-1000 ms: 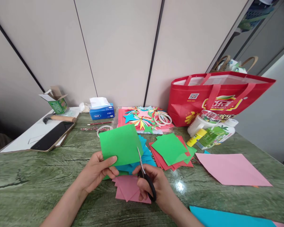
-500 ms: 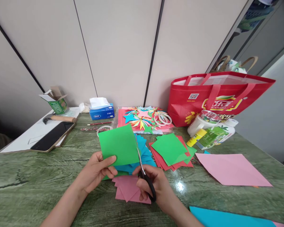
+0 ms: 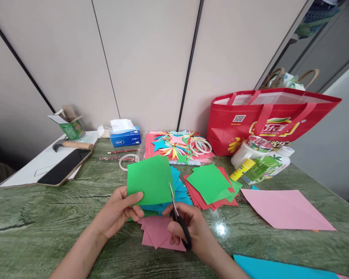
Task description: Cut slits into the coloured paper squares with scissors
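Observation:
My left hand (image 3: 122,209) pinches a green paper sheet (image 3: 148,182) by its lower left corner, thumb on top. In my right hand (image 3: 187,224) is a pair of scissors (image 3: 176,211) with black handles, its blades pointing up at the right edge of the green sheet. Whether the blades are fully closed is hard to tell. Beneath the sheet lie blue paper squares (image 3: 180,190), with pink paper squares (image 3: 159,232) nearer me. To the right rests a pile of red and green paper squares (image 3: 209,184).
Farther back are a blue tissue pack (image 3: 125,137), paper stars and rolls of tape (image 3: 200,146). A red bag (image 3: 229,128), a yellow glue stick (image 3: 242,169) and pink paper (image 3: 287,209) are right. A phone (image 3: 64,166) and a hammer (image 3: 75,145) lie left.
The green sheet has shifted slightly right and down and tilted a little, and its right edge now lies behind the scissor blades. Both hands stay nearly in place.

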`<state>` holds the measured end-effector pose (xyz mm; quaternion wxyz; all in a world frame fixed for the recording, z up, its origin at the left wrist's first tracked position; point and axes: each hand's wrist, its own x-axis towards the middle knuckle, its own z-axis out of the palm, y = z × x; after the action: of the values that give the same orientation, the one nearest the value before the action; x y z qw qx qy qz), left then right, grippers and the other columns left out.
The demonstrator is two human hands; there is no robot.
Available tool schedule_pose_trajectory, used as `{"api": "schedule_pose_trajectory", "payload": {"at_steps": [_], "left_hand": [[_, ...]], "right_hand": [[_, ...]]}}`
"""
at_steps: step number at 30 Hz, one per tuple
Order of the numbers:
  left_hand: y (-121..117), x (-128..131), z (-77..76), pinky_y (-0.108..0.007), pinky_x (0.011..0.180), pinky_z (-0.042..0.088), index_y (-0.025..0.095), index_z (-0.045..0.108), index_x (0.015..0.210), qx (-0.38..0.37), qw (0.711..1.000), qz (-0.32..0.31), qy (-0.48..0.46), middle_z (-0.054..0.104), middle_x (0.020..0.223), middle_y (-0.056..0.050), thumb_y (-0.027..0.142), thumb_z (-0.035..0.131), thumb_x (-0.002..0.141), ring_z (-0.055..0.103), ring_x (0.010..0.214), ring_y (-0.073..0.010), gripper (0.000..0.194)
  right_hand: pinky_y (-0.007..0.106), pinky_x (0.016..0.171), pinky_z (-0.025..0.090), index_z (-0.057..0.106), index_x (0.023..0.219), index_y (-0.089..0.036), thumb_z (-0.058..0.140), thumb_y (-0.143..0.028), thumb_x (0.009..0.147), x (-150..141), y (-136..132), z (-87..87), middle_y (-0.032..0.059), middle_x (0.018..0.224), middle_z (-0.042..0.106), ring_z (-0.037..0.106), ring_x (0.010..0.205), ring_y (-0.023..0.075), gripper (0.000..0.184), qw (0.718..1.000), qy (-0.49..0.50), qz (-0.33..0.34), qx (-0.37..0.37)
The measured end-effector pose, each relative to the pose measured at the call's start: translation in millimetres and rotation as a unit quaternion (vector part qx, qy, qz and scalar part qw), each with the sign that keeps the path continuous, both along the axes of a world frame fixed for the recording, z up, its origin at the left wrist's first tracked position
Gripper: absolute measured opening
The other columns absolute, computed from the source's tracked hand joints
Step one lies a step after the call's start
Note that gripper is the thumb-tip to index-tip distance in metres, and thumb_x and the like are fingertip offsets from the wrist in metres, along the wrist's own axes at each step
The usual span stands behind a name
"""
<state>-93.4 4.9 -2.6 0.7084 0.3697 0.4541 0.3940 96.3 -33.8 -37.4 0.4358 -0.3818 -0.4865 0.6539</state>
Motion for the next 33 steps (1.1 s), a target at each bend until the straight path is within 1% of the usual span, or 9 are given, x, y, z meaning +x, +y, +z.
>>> {"api": "schedule_pose_trajectory", "payload": {"at_steps": [9, 16, 24, 33], "left_hand": [[-0.3, 0.6, 0.4, -0.013, 0.034, 0.041, 0.015, 0.048, 0.067, 0.005, 1.000, -0.002, -0.002, 0.061, 0.041, -0.002, 0.022, 0.067, 0.064, 0.052, 0.031, -0.0083, 0.020], [-0.6, 0.8, 0.7, -0.013, 0.034, 0.041, 0.014, 0.048, 0.068, 0.011, 1.000, 0.000, 0.004, 0.062, 0.042, -0.002, 0.022, 0.066, 0.066, 0.053, 0.032, -0.0081, 0.020], [-0.7, 1.3, 1.8, -0.014, 0.034, 0.041, 0.015, 0.048, 0.068, 0.010, 1.000, 0.000, 0.003, 0.062, 0.041, -0.001, 0.022, 0.067, 0.064, 0.052, 0.032, -0.0086, 0.021], [-1.4, 1.6, -1.5, -0.015, 0.035, 0.042, 0.014, 0.049, 0.073, 0.013, 1.000, -0.018, -0.001, 0.063, 0.044, -0.003, 0.023, 0.065, 0.066, 0.054, 0.033, -0.0094, 0.020]], "right_hand": [[0.016, 0.031, 0.035, 0.056, 0.078, -0.014, 0.066, -0.039, 0.062, -1.1, -0.8, 0.7, -0.0082, 0.042, 0.046, 0.043, 0.030, 0.0047, 0.032, 1.000, 0.001, -0.003, -0.004], [0.015, 0.031, 0.036, 0.056, 0.077, -0.013, 0.066, -0.039, 0.062, -1.8, -2.1, 0.7, -0.0088, 0.039, 0.044, 0.041, 0.029, 0.0047, 0.031, 1.000, 0.007, -0.009, -0.015], [0.016, 0.031, 0.036, 0.057, 0.077, -0.014, 0.066, -0.039, 0.063, -2.0, -2.0, 0.8, -0.0089, 0.038, 0.044, 0.041, 0.028, 0.0049, 0.030, 1.000, 0.010, -0.009, -0.015], [0.016, 0.031, 0.036, 0.057, 0.077, -0.014, 0.066, -0.039, 0.063, -3.0, -2.1, -0.1, -0.0085, 0.039, 0.045, 0.042, 0.029, 0.0053, 0.031, 1.000, 0.012, -0.016, -0.006]]}}
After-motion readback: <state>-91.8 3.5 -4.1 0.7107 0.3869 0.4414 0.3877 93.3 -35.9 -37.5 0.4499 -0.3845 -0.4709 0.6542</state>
